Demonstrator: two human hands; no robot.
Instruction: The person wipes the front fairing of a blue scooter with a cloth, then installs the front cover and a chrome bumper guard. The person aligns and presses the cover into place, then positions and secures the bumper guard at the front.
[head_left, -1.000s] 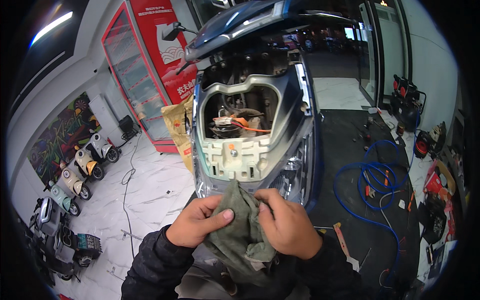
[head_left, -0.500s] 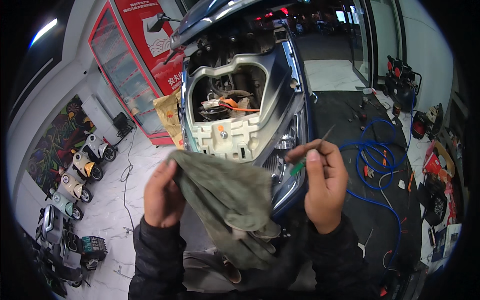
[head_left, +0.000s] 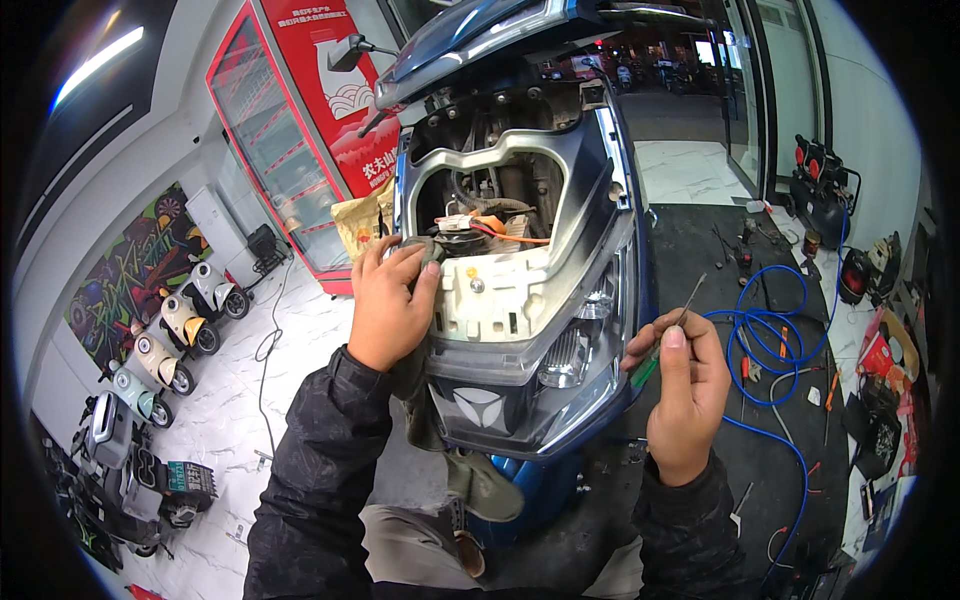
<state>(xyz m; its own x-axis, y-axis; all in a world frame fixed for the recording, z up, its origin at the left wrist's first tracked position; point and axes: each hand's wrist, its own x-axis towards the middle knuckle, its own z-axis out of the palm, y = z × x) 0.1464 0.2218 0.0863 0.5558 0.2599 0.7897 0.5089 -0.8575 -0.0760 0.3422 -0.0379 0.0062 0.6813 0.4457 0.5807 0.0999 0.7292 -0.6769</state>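
Observation:
In front of me stands a blue scooter [head_left: 520, 370] with its front compartment uncovered. A white plastic panel [head_left: 500, 295] and orange and red wires [head_left: 500, 232] show in the opening. My left hand [head_left: 388, 305] rests at the panel's left edge, its fingers closed on a grey-green cloth [head_left: 478, 485]. That cloth hangs down past the scooter's nose, partly hidden behind my hand and sleeve. Beside the headlight [head_left: 570, 355], my right hand [head_left: 685, 400] pinches a screwdriver [head_left: 647, 372] with a green handle, its thin shaft pointing up and away.
On the dark mat at right lie a coiled blue hose [head_left: 760, 330] and scattered tools. An air compressor [head_left: 825, 185] stands beyond. A red drinks fridge [head_left: 335, 110] is at the back left. Several small scooters [head_left: 185, 322] line the left wall, and a black cable [head_left: 268, 350] crosses the floor.
My left hand has carried the cloth forward onto the panel's left edge, uncovering the scooter's nose. My right hand still holds the screwdriver, and the view has shifted slightly.

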